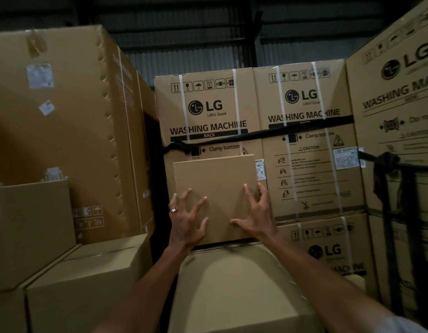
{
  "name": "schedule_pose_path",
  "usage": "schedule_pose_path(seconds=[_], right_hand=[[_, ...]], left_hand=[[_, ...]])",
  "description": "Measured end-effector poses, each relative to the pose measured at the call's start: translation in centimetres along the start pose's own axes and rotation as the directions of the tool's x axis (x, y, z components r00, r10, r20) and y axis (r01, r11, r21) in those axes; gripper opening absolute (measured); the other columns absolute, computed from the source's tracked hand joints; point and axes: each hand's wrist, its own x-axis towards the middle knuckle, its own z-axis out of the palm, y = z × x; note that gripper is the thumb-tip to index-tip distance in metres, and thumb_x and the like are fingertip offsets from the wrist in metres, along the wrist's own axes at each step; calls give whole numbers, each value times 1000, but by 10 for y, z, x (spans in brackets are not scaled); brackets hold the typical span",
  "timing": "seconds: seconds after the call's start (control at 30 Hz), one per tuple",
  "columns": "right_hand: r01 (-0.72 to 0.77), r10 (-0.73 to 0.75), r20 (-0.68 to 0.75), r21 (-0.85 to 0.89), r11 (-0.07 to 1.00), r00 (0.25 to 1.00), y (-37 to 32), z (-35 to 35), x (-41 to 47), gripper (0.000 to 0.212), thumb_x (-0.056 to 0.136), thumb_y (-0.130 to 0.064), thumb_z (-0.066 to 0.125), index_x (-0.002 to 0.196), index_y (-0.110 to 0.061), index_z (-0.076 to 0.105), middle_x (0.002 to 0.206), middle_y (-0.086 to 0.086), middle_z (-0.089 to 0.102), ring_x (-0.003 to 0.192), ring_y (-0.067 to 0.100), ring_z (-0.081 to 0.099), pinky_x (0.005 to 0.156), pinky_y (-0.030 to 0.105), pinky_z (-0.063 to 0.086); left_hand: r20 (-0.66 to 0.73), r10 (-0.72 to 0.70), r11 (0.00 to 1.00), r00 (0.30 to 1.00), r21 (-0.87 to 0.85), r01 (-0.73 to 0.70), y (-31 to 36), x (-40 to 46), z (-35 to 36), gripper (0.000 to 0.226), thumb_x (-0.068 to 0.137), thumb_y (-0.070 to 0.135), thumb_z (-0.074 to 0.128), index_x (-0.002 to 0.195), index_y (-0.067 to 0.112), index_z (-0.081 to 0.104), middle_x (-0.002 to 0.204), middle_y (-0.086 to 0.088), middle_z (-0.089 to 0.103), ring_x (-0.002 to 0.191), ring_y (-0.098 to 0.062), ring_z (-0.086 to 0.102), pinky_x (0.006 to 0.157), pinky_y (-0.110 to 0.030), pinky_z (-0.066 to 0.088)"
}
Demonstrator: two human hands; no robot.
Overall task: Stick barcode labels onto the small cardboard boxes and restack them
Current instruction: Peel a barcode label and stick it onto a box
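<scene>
Both hands are on a small plain cardboard box (214, 193) right now: left hand (186, 222) and right hand (258, 217) have fingers spread and pressed flat against its near face, not curled around anything. The box sits on top of a bigger carton (239, 284), up against the LG washing machine cartons (208, 116) behind it. There's a barcode label (260, 167) at the box's upper right edge.

The small box (215, 188) hides the washing machine carton's (208, 116) lower print; its side label (260, 167) is unreadable.
</scene>
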Motion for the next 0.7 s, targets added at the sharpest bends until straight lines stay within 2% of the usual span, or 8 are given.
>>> schedule_pose_path(seconds=[0.13,0.27,0.4,0.47,0.6,0.7], right_hand=[[-6,6,19,-6,1000,1000,6,2,-7,123,68,-50,90,162,-25,15,162,20,3,152,33,14,118,33,20],[-25,25,3,-16,1000,1000,8,-1,-10,121,69,-51,89,162,-23,17,160,19,9,150,30,19,109,23,22],[-50,49,-68,-13,999,996,10,-4,-12,117,67,-56,88,160,-22,27,154,19,19,144,32,30,112,32,35],[-57,57,-83,-4,998,995,10,-9,-14,113,68,-54,88,159,-22,29,153,19,21,142,31,32,110,31,36],[-33,33,-60,1,999,998,11,-14,-16,108,70,-50,89,158,-22,32,153,17,23,141,29,35,111,34,40],[-15,15,-25,0,1000,1000,10,-17,-20,107,72,-52,86,159,-21,31,157,16,19,144,29,31,111,34,41]], left_hand=[[0,-14,999,1000,-29,14,-9,-8,8,68,71,31,85,135,30,62,154,-13,36,141,-48,28,114,-60,35],[-3,-9,997,1000,-71,9,-8,-13,9,71,68,25,90,134,28,63,154,-14,36,142,-48,26,114,-61,33],[-29,17,995,999,-100,-20,0,-10,5,72,68,26,89,134,26,63,152,-14,37,140,-42,28,116,-60,32],[-36,27,994,999,-101,-31,4,-11,4,72,67,26,89,134,26,63,152,-16,38,139,-40,28,116,-61,33],[1,-9,996,1000,-88,9,7,-17,3,72,68,24,88,135,25,62,154,-16,34,142,-43,22,115,-64,34],[78,-25,998,997,-52,30,7,-18,-3,77,70,25,87,141,26,56,157,-14,27,145,-46,18,114,-65,35]])
